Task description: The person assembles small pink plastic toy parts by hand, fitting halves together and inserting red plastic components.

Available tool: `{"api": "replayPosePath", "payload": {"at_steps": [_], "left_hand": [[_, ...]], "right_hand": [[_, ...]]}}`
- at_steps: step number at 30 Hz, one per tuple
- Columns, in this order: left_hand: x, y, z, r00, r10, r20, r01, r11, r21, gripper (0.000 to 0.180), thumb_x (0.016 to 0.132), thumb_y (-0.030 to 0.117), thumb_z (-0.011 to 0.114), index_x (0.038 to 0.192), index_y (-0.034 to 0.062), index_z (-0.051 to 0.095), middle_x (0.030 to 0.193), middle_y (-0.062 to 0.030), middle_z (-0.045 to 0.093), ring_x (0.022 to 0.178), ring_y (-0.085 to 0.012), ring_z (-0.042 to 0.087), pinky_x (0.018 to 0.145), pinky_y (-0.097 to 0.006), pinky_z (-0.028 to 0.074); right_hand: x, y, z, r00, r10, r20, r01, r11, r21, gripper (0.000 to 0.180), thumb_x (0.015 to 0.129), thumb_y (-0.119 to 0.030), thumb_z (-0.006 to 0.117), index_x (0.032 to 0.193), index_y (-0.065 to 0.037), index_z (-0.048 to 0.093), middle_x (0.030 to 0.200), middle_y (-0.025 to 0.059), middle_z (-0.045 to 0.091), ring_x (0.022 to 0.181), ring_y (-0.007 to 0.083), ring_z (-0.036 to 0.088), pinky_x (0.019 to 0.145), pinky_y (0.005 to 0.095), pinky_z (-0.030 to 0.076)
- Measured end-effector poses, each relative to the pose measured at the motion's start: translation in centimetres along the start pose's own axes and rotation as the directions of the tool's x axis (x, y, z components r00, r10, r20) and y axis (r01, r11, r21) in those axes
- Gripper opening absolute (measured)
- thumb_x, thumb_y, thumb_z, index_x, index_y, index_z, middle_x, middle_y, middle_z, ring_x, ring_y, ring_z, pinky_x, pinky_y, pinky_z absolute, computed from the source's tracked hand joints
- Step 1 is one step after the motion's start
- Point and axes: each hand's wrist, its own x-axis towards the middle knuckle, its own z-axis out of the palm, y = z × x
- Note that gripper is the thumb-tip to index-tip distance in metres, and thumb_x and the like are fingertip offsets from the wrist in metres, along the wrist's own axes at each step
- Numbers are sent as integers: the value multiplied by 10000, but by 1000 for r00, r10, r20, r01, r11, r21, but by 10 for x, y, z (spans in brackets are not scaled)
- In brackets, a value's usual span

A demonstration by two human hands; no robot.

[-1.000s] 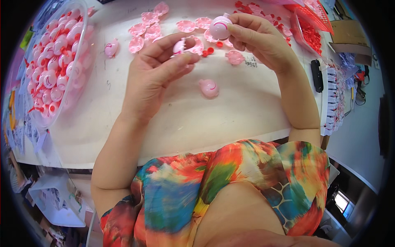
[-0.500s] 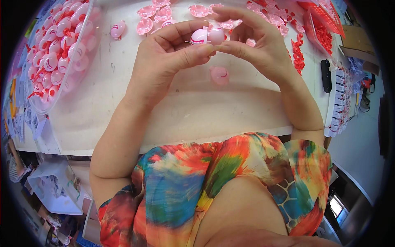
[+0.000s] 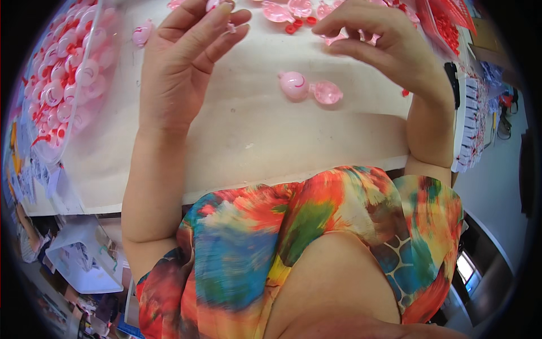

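Note:
My left hand [image 3: 179,68] is raised at the upper left, its thumb and fingers pinching a small pink ball-like piece [image 3: 213,5] partly cut off by the top edge. A tiny pale bit [image 3: 230,27] shows by its fingertips. My right hand [image 3: 384,45] hangs over the table at the upper right, thumb and forefinger apart, nothing visible between them. Below and between the hands lies a glossy pink ball-shaped shell [image 3: 294,86] with a curved darker line. Touching its right side is a see-through pink half shell [image 3: 328,93], hollow side up.
At left stands a clear plastic bin [image 3: 84,73] full of pink balls and red stems. One pink ball [image 3: 142,33] lies beside it. Pink shells [image 3: 276,11] and red rings [image 3: 291,28] lie at the back. A red basket [image 3: 435,22] and a black object [image 3: 451,85] are at right.
My hands, together around a pink ball before, have parted, left hand going left and up, right hand going right. A half shell now lies beside the pink shell on the table.

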Motion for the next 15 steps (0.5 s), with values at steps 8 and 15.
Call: {"api": "replayPosePath", "payload": {"at_steps": [8, 15], "left_hand": [[0, 4, 0, 991, -56, 123, 59, 998, -28, 326, 803, 79, 555, 1116, 22, 488, 929, -54, 560, 842, -145, 573, 767, -259, 480], [3, -4, 1, 995, -4, 97, -1, 999, 50, 332, 799, 59, 560, 1121, 15, 492, 948, -61, 563, 802, -136, 588, 730, -242, 497]], "right_hand": [[-36, -4, 7, 980, -34, 196, 45, 998, -52, 248, 641, -49, 647, 867, -75, 550, 886, 54, 530, 826, 235, 523, 650, 324, 434], [-49, 5, 33, 997, 45, 64, -44, 999, -27, 134, 758, -152, 581, 840, -48, 559, 807, 58, 541, 728, 205, 539, 621, 314, 419]]}}
